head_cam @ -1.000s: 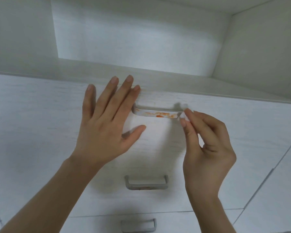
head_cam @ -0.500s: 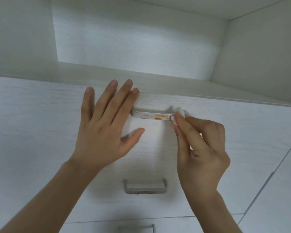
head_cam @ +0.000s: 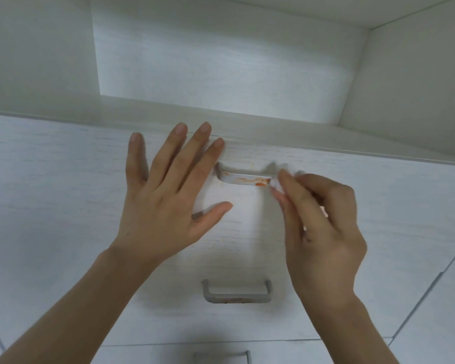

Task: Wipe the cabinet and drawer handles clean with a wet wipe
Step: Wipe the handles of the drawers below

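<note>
The top drawer handle (head_cam: 241, 179) is a pale metal bar smeared with orange stains, thickest near its right end. My right hand (head_cam: 323, 222) pinches a small white wet wipe (head_cam: 275, 182) between thumb and fingers, pressed against the handle's right end. My left hand (head_cam: 166, 198) lies flat and spread on the white drawer front (head_cam: 63, 206), just left of the handle, holding nothing. A second grey handle (head_cam: 237, 292) sits on the drawer below, with faint orange marks on its lower edge. A third handle (head_cam: 221, 355) shows at the bottom edge.
Above the drawers is an open white cabinet niche (head_cam: 221, 74) with a shelf ledge along the top of the drawer front. Seams of neighbouring white panels (head_cam: 431, 298) run down at the right.
My right hand with the wipe slid left along the handle, then back to its right end. The orange smear looks thinner. My left hand stayed flat on the drawer front.
</note>
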Motion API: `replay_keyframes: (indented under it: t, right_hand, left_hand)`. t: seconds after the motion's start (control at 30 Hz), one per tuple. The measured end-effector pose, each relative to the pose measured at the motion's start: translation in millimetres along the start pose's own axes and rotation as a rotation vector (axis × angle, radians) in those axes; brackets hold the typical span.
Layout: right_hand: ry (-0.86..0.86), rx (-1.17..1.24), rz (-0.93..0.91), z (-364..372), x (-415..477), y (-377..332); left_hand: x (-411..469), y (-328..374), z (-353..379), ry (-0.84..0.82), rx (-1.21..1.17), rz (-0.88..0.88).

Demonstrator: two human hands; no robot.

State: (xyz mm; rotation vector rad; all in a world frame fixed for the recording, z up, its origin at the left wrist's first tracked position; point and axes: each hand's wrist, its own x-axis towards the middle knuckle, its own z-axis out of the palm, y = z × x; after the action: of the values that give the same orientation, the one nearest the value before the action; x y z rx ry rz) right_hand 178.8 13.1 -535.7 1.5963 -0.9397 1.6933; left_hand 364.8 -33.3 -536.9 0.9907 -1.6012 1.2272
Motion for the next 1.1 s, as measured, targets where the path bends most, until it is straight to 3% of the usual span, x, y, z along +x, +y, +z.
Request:
replay_keyframes:
  t: [0.2, 0.33, 0.43, 0.57, 0.77, 1.1]
  right_hand:
    - [0.030, 0.007, -0.007, 0.8, -1.9, -9.0]
    - [0.120, 0.110, 0.211, -5.3, 4.3, -11.3]
    - [0.096, 0.170, 0.296, 1.6, 4.4, -17.3]
    - [-0.015, 0.053, 0.201, 4.9, -1.5, -23.3]
    - [-0.005, 0.011, 0.147, 6.2, 0.9, -25.6]
    - [0.065, 0.061, 0.304, -2.0, 0.2, -19.5]
  left_hand:
    - [0.2, 0.2, -0.4, -0.005, -0.001, 0.002]
    - [0.2, -0.5, -1.1, -0.003, -0.011, 0.003]
    - [0.1, -1.1, -0.5, 0.002, -0.003, 0.007]
    - [0.0, -0.3, 0.8, 0.011, -0.003, 0.006]
    - [-0.4, -0.6, 1.8, 0.015, -0.009, 0.008]
    - [-0.4, -1.9, -1.7, -0.016, -0.025, 0.013]
